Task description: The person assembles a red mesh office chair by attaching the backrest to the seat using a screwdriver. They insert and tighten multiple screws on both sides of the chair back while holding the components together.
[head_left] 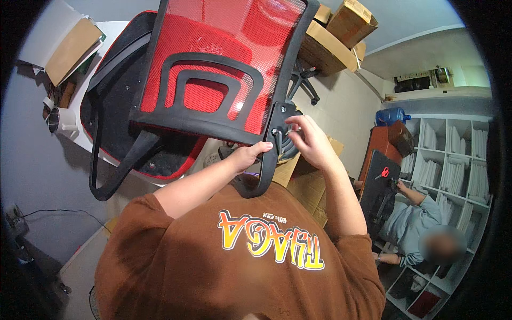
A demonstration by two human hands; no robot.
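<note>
A red mesh chair backrest (213,40) with a black frame stands tilted in front of me. A black armrest (262,178) is joined to its lower right corner, where bolt heads show. My left hand (248,156) is closed round that armrest close to the joint, thumb on top. Just right of the joint, my right hand (312,140) has thumb and fingers pinched on a thin metal piece (292,128) beside a bolt; its exact kind is unclear. A second black armrest (120,170) loops out on the left, next to the black underside of the red-edged seat (120,101).
A white table (80,128) with a white mug (62,121) lies under the seat at left. Cardboard boxes (341,37) are stacked at the far right. Flattened cardboard (309,186) lies below my right arm. Another person (413,221) works by white shelves (448,154).
</note>
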